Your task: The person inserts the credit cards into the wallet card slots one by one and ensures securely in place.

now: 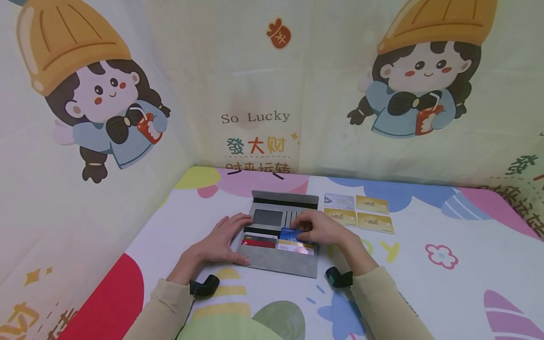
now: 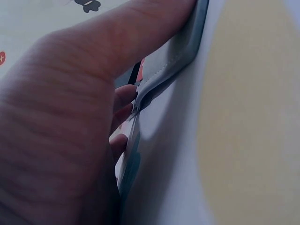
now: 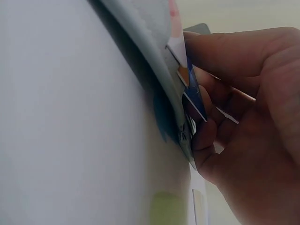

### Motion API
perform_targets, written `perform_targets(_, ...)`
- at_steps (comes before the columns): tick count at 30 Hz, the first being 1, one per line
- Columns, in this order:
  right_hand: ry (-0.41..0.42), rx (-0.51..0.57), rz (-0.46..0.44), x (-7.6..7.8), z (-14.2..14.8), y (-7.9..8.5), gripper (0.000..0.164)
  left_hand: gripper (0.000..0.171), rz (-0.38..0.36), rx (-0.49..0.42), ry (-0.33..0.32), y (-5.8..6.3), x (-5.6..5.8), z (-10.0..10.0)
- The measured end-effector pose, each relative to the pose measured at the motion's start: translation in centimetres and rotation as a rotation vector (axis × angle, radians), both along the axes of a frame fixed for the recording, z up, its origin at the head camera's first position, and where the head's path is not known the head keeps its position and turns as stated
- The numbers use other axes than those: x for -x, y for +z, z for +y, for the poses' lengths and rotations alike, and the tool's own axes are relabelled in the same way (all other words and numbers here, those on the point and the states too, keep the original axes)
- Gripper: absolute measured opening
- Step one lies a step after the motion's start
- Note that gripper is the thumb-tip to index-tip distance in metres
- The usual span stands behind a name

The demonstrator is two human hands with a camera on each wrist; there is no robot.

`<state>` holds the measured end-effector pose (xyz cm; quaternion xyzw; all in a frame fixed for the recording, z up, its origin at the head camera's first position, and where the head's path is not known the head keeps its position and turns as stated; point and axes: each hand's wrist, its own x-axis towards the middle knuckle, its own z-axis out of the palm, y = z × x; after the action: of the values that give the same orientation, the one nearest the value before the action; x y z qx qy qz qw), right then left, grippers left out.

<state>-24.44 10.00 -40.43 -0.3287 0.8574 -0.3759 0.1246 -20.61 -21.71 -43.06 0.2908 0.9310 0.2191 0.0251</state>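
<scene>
A grey long wallet (image 1: 276,265) lies unfolded on the table. Along its left edge rests my left hand (image 1: 218,243), fingers spread, thumb (image 2: 145,33) pressing on the lower left corner. My right hand (image 1: 327,230) is over the wallet's right side, pinching a blue card (image 1: 287,233) between thumb and fingers. In the right wrist view the blue card (image 3: 193,98) stands at a slant by the wallet's slots, its far end hidden by the fingers. Just below it is a white and pink card (image 1: 293,247) in a slot. A red card (image 1: 258,242) fills the left pocket.
Beyond the wallet's right edge lie a silver card (image 1: 339,201) and several gold cards (image 1: 372,204), laid out in two rows. A patterned cloth (image 1: 467,264) covers the table. Printed fabric walls (image 1: 255,71) rise at the back and left.
</scene>
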Motion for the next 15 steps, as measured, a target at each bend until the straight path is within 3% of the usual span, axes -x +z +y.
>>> perform_targets(15, 0.027, 0.015, -0.043, 0.21, 0.11, -0.17, 0.019, 0.099, -0.003, -0.007, -0.001, -0.14, 0.16, 0.03)
